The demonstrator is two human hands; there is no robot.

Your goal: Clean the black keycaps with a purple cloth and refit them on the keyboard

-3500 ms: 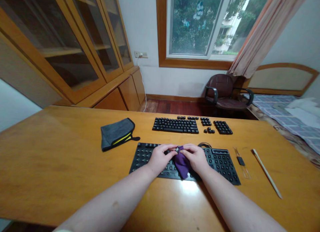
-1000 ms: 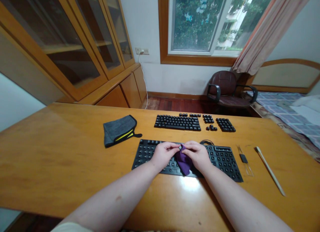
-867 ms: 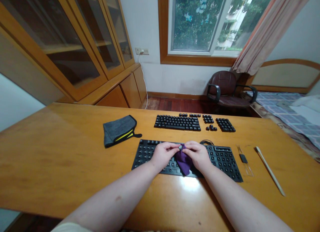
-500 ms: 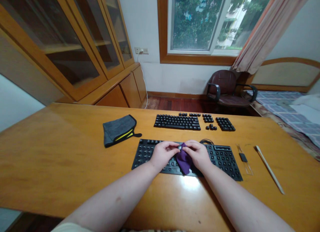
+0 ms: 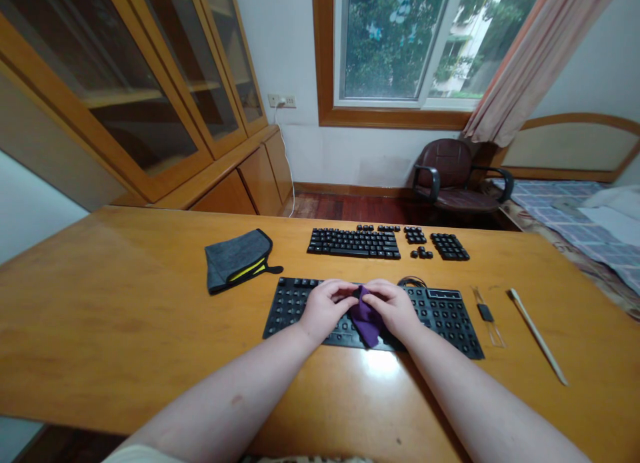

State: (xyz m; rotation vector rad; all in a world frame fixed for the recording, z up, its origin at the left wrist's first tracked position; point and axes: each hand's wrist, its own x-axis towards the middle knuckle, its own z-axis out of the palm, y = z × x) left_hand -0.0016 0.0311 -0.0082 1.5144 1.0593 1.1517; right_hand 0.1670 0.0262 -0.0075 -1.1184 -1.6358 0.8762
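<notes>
Over the middle of a black keyboard base [image 5: 295, 306], stripped of most of its keycaps, my two hands meet. My left hand [image 5: 325, 308] is closed in a pinch on a small dark keycap [image 5: 356, 292], mostly hidden by the fingers and cloth. A purple cloth [image 5: 367, 323] is gripped by my right hand [image 5: 397, 308], its upper part against the keycap and its loose end hanging over the base's near edge. Beyond the base, loose black keycaps [image 5: 354, 243] lie in keyboard order, with a number block [image 5: 451, 247] at their right.
A folded grey cloth [image 5: 237, 256] with yellow lining lies left of the base. On the right are a wire keycap puller [image 5: 485, 312] and a pale stick-like brush [image 5: 539, 338]. A coiled cable [image 5: 413, 282] sits behind the base. The wooden table [image 5: 125, 303] carries everything.
The purple cloth now covers more of the keycap, whose greyish side showed between the fingers before. My hands stay in nearly the same place.
</notes>
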